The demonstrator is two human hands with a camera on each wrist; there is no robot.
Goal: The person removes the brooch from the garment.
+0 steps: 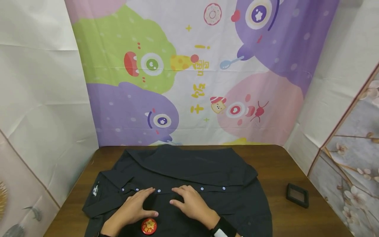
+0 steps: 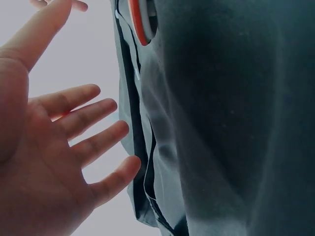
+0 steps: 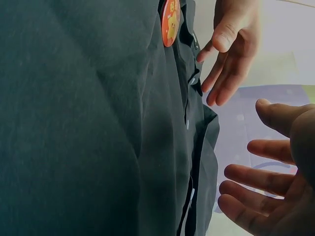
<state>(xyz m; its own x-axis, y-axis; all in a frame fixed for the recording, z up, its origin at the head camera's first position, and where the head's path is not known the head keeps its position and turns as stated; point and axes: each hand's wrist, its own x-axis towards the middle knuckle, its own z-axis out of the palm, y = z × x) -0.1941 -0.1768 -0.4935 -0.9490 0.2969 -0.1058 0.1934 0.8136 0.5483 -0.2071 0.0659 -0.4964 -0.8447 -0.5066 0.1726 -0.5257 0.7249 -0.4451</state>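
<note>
A black button-up shirt [image 1: 183, 174] lies spread on the brown table, with a row of small pale buttons [image 1: 202, 189] running across it. On the fabric sits a round red badge [image 1: 149, 226] with a yellow star-like figure. My left hand [image 1: 133, 207] hovers over the shirt just above the badge, fingers extended and thumb apart; the left wrist view shows a bare palm. To its right, my right hand [image 1: 192, 204] is also over the shirt, fingers spread. Neither hand holds anything. In the right wrist view the badge [image 3: 171, 23] stands out on the dark cloth.
A small black rectangular frame [image 1: 297, 195] lies on the wooden table [image 1: 276, 164] to the right of the shirt. Behind the table hangs a cloth [image 1: 198, 82] with cartoon monsters. Pale sheets [image 1: 41, 82] stand on both sides.
</note>
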